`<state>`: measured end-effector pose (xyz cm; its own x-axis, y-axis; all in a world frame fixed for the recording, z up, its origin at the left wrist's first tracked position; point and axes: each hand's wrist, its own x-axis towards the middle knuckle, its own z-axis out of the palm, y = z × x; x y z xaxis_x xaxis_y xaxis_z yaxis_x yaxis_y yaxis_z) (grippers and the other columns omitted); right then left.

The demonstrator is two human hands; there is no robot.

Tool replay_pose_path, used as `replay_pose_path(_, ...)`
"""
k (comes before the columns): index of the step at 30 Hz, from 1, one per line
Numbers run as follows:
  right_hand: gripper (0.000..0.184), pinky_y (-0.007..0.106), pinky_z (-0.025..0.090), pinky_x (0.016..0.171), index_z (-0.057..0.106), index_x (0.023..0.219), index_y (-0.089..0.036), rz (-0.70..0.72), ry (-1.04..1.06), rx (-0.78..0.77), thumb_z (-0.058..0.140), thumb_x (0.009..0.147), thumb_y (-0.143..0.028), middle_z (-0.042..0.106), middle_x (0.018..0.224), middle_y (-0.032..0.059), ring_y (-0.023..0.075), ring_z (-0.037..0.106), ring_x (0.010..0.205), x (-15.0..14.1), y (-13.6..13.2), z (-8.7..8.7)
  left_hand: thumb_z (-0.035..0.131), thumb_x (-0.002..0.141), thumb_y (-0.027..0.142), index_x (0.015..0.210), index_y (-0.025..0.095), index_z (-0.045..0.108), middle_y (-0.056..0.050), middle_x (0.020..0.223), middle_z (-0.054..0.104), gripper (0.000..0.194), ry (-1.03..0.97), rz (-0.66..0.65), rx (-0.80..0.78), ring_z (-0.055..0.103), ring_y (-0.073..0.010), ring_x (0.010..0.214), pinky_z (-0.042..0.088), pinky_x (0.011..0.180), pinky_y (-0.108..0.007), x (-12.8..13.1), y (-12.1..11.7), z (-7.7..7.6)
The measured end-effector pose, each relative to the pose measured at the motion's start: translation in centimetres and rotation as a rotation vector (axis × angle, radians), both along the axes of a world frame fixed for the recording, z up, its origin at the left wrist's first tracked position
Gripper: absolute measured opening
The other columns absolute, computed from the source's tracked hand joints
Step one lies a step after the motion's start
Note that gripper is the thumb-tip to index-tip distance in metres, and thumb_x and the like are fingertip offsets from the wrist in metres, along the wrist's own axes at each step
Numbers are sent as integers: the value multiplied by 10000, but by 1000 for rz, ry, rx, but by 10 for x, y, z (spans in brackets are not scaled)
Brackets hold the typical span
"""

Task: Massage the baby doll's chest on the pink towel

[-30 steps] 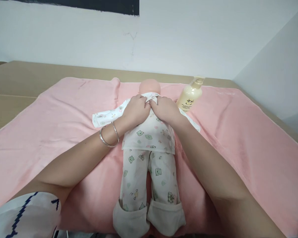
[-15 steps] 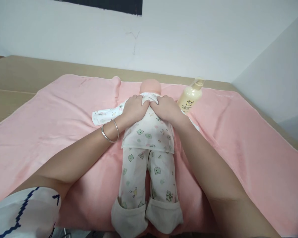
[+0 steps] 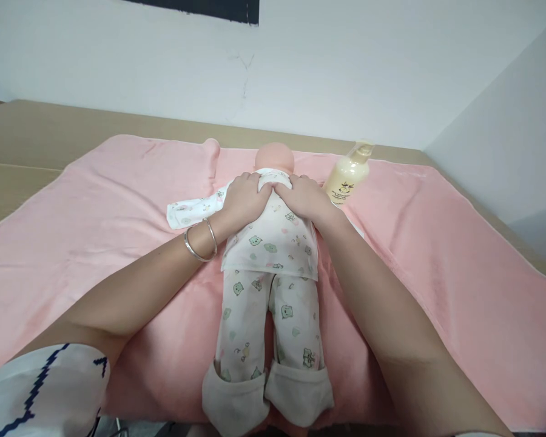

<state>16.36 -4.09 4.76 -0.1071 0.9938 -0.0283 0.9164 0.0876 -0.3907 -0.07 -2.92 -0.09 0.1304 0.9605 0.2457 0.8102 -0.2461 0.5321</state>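
A baby doll [image 3: 274, 158] with a smooth bald head lies stretched out, its feet end towards me and no face showing. It wears a white printed top [image 3: 270, 233] and matching trousers [image 3: 243, 321] with wide turned-up cuffs. My left hand [image 3: 246, 197] rests on the left of the doll's upper body, fingers laid over the shoulder. On the other side, my right hand [image 3: 306, 197] lies the same way. Both thumbs point inward, their tips almost meeting below the collar. Neither hand holds anything. One sleeve [image 3: 193, 210] sticks out leftward; the other is mostly hidden behind my right arm.
Under the doll spreads a pink blanket [image 3: 118, 200] over a wooden table [image 3: 73, 124]. A pale yellow pump bottle [image 3: 347, 179] stands just beyond my right hand. A white wall [image 3: 337, 67] rises behind the table.
The cloth near the collar, bunched between my thumbs before, now lies smoother. My hands stay in nearly the same place on the doll; the whole view has shifted slightly.
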Motion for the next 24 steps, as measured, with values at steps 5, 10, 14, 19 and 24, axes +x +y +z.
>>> replay_pose_path(5, 623, 554, 517, 1084, 708, 1345, -160, 8, -5, 2, 367, 1033, -578, 689, 1411, 230, 414, 645, 1287, 0, -1, -1, 352, 1064, 411, 1297, 148, 677, -182, 1364, 705, 479, 8, 28, -2, 601, -346, 1364, 476, 1218, -514, 2, -2, 1)
replay_pose_path(10, 617, 566, 506, 1106, 718, 1332, -163, -15, 3, 1, 386, 1020, -580, 689, 1410, 227, 422, 636, 1308, -1, 0, -2, 325, 1030, 284, 1282, 110, 670, -218, 1334, 694, 462, 84, 0, 30, 613, -364, 1314, 479, 1200, -528, 5, -9, 8)
replay_pose_path(14, 629, 584, 498, 1118, 726, 1327, -161, -1, 10, -5, 373, 1018, -581, 691, 1395, 232, 426, 637, 1306, -1, 1, -3, 332, 1007, 252, 1228, 143, 684, -196, 1290, 694, 430, 113, -22, 57, 621, -356, 1283, 497, 1179, -515, 5, -13, 11)
replay_pose_path(19, 712, 599, 467, 1168, 607, 1517, -110, -9, -27, 5, 355, 1041, -576, 643, 1452, 249, 443, 594, 1381, -2, -2, -1, 358, 1004, 286, 1220, 150, 693, -198, 1266, 682, 420, 98, 20, 20, 607, -367, 1297, 500, 1186, -537, 5, -10, 10)
replay_pose_path(24, 663, 566, 482, 1152, 581, 1528, -90, -17, -95, -1, 323, 1092, -518, 628, 1459, 251, 430, 592, 1380, -10, -13, 8, 361, 1015, 337, 1311, 120, 668, -218, 1319, 669, 478, 76, 35, -27, 606, -379, 1329, 491, 1210, -549, 3, -6, 8)
